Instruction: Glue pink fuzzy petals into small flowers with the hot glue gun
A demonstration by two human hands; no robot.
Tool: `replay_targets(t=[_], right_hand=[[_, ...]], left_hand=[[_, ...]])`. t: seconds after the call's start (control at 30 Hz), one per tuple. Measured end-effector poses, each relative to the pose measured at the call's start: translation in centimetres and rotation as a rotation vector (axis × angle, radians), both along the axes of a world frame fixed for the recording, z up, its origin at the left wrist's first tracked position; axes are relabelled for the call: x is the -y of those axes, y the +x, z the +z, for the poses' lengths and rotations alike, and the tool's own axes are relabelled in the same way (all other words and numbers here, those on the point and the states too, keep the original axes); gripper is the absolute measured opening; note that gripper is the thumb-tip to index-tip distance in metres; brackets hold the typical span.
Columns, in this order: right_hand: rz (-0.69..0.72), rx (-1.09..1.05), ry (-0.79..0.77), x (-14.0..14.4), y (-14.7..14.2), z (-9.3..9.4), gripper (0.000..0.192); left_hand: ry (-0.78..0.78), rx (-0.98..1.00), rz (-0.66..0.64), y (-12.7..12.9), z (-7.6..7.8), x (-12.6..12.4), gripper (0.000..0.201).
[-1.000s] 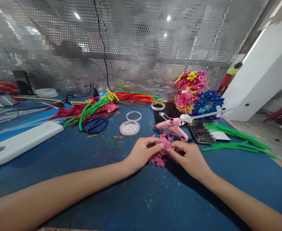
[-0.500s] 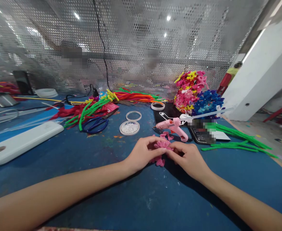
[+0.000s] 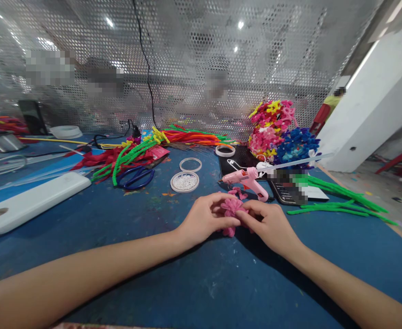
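Observation:
A pink pipe-cleaner flower (image 3: 231, 207) is held between my two hands, low over the blue table. My left hand (image 3: 204, 217) grips its left side with thumb and fingers. From the right, my right hand (image 3: 267, 224) pinches its edge, the fingertips partly hidden by the petals. More pink fuzzy pieces show below and behind the flower. Just beyond my hands lies a pink glue gun (image 3: 252, 183) with a long clear glue stick in its back end. A round dish of white beads (image 3: 184, 182) sits farther off to the left.
Blue-handled scissors (image 3: 135, 177), red and green pipe cleaners (image 3: 132, 153) and a long white case (image 3: 36, 201) are on the left. Bunched colourful flowers (image 3: 272, 128) and a phone (image 3: 286, 191) stand or lie at right, near green pipe cleaners (image 3: 341, 205). A perforated metal panel (image 3: 187, 55) closes the back.
The pink flower has turned slightly in my fingers, and its petals show more between them. My left thumb has shifted a little lower and to the right. The glue gun has stayed put.

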State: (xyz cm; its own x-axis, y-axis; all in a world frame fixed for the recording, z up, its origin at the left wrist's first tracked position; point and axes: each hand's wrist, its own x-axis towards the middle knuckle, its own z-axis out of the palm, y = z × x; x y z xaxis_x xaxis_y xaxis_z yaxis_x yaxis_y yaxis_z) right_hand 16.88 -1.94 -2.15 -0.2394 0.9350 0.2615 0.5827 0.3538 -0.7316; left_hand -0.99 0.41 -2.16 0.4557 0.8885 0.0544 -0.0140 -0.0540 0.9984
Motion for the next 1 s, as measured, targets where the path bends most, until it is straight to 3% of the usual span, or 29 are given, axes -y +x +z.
replay_targets(t=[0.1, 0.33, 0.67, 1.0], right_hand=[[-0.008, -0.056, -0.047, -0.25, 0.15, 0.0, 0.025], [0.035, -0.048, -0.065, -0.21, -0.01, 0.03, 0.023], [0.034, -0.021, -0.053, -0.06, -0.07, 0.08, 0.024], [0.048, -0.024, -0.037, -0.01, -0.05, 0.14, 0.023]], left_hand=[[-0.087, 0.065, -0.029, 0.17, 0.01, 0.38, 0.072], [-0.004, -0.03, 0.018, 0.09, 0.04, -0.08, 0.019], [-0.153, 0.063, 0.0, 0.21, 0.07, -0.29, 0.02], [-0.156, 0.049, -0.01, 0.13, -0.15, -0.42, 0.022]])
